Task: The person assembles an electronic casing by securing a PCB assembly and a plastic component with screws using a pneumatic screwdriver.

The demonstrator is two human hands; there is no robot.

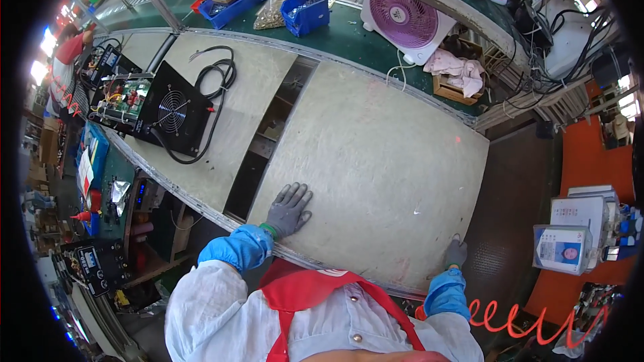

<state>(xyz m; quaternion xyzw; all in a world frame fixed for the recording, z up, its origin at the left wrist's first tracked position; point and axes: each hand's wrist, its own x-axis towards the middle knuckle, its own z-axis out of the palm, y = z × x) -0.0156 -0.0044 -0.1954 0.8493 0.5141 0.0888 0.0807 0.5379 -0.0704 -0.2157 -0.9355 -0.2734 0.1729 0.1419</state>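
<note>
My left hand (pixel 288 211), in a grey glove with a green cuff, lies flat with fingers spread on a large pale board (pixel 382 161). It is near the board's front left corner, beside a dark gap. My right hand (pixel 455 253), also in a grey glove, rests at the board's right front edge. Its fingers show only in part and seem extended, with nothing visible in them. Blue sleeve covers (pixel 238 248) are on both my forearms. On the neighbouring board at the left sits a black electrical unit (pixel 168 110) with a fan grille, exposed circuit board and black cable.
Blue bins (pixel 305 12) of small parts and a purple-and-white fan (pixel 402 17) stand on the green bench behind. A wooden box (pixel 459 87) holds pink cloth. Coiled red hose (pixel 516 322) hangs at lower right, near hanging cards (pixel 562 249). A person (pixel 70 50) is at far left.
</note>
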